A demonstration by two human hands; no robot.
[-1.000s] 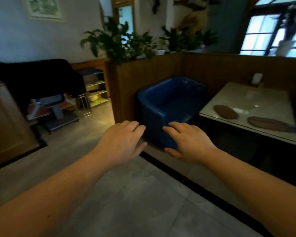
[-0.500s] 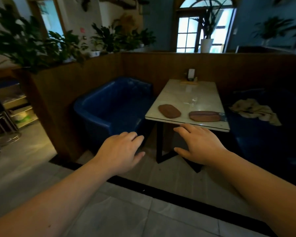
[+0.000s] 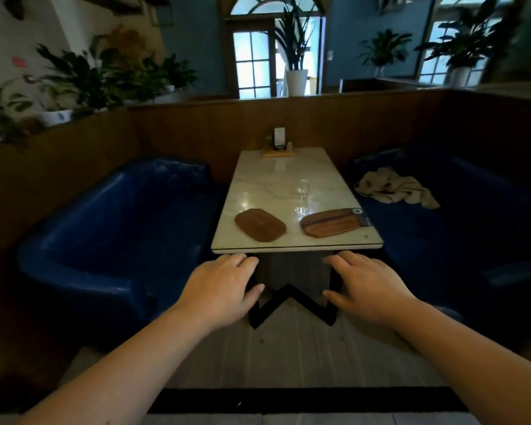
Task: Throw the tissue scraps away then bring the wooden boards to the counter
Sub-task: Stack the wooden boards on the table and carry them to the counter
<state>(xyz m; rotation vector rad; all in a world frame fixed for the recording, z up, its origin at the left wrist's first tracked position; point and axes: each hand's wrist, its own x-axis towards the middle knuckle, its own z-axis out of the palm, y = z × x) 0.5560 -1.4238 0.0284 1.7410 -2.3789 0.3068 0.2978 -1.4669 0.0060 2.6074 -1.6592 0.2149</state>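
Note:
Two wooden boards lie near the front edge of a pale marble table (image 3: 276, 182). The left board (image 3: 260, 224) is a dark rounded rectangle. The right board (image 3: 331, 223) is longer, striped, with a dark handle end at the table's right edge. My left hand (image 3: 221, 289) and my right hand (image 3: 367, 288) hover palm down in front of the table, below its edge, fingers apart and holding nothing. No tissue scraps are visible.
Blue sofas flank the table, left (image 3: 114, 240) and right (image 3: 460, 228); a beige cloth (image 3: 393, 188) lies on the right one. A clear glass (image 3: 302, 189) and a small stand (image 3: 279, 145) sit on the table. Wooden partition walls enclose the booth; a black floor strip (image 3: 304, 400) crosses in front.
The view has swung right and moved closer, so the table now stands straight ahead. Both hands stay outstretched and empty, now just in front of the table edge.

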